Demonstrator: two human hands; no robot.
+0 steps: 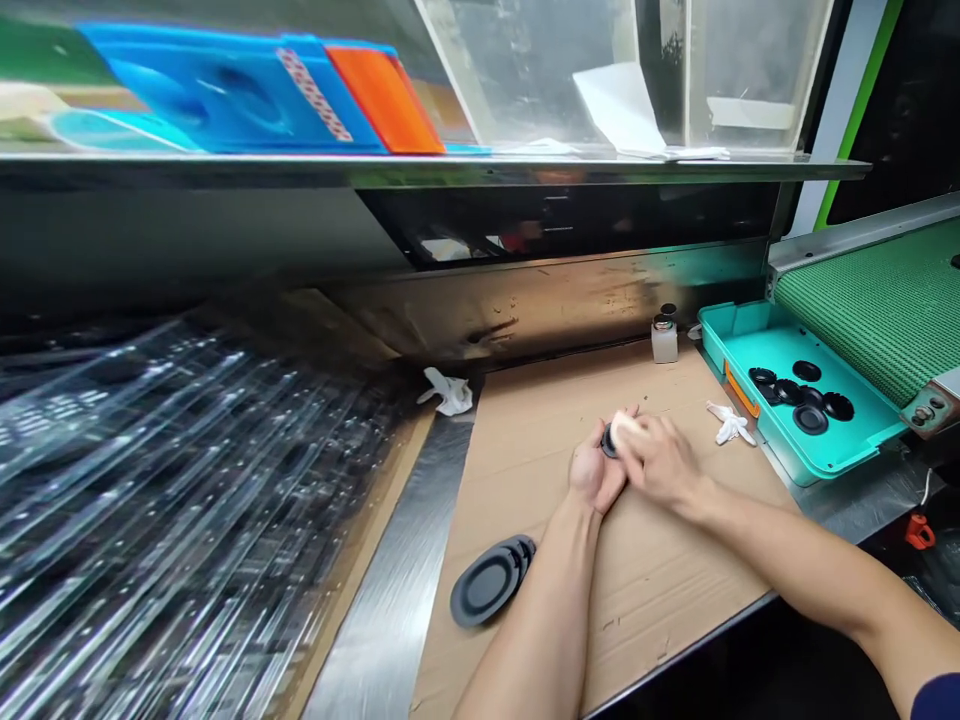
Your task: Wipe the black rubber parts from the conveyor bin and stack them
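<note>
"What's the left hand (594,475) doing?"

"Curling its fingers round a black rubber disc (608,442), holding it up off the cardboard sheet (525,480), probably to keep it steady."

"And the right hand (660,460)?"

"Its fingers are pressed together, pushing a pale pad (624,430) onto the disc. More discs (487,587) are sitting stacked on the sheet's left side, within easy reach, it seems."

conveyor belt (881,310): green, patterned with a fine woven grid
tray (832,440): teal, marked with an orange strip at its side
discs (486,590): black, ridged rims shown in matte tones
cardboard sheet (517,480): tan, flecked with dark specks
board (225,100): bright blue, crossed by pink-and-white patterned tape
panel (386,100): orange
cloths (448,392): white
sleeve (937,698): navy
</note>
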